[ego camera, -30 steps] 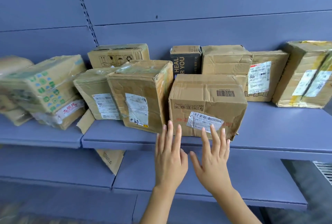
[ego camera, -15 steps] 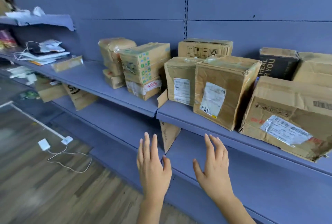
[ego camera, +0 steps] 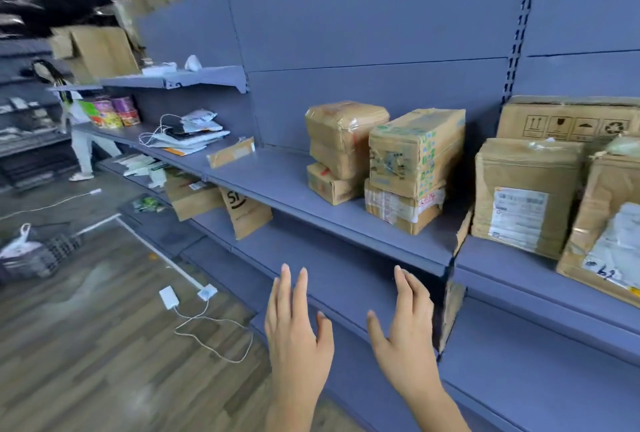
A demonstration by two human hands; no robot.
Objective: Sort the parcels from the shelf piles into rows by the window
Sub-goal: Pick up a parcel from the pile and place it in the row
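Observation:
Cardboard parcels stand on the blue shelf (ego camera: 311, 196). Two small stacks sit mid-shelf: a taped tan stack (ego camera: 341, 140) and a box with green print (ego camera: 415, 151) on a red-lettered parcel (ego camera: 403, 208). Further right stand a labelled parcel (ego camera: 523, 196), a carton with handling symbols (ego camera: 568, 119) behind it, and a parcel marked "62" (ego camera: 609, 227) at the frame's edge. My left hand (ego camera: 294, 331) and my right hand (ego camera: 405, 327) are held out in front of the lower shelf, fingers straight, holding nothing and touching no parcel.
A flat envelope (ego camera: 232, 156) and a heap of mail bags with cables (ego camera: 187, 133) lie further left on the shelf. A brown paper bag (ego camera: 246, 209) leans below. A charger and cable (ego camera: 194, 307) lie on the wood floor. A person (ego camera: 76, 126) stands far left.
My view has swung left along the shelf, so the parcels slid to the right of the frame. Both hands stay out in front, empty, and now sit below the shelf's bare stretch.

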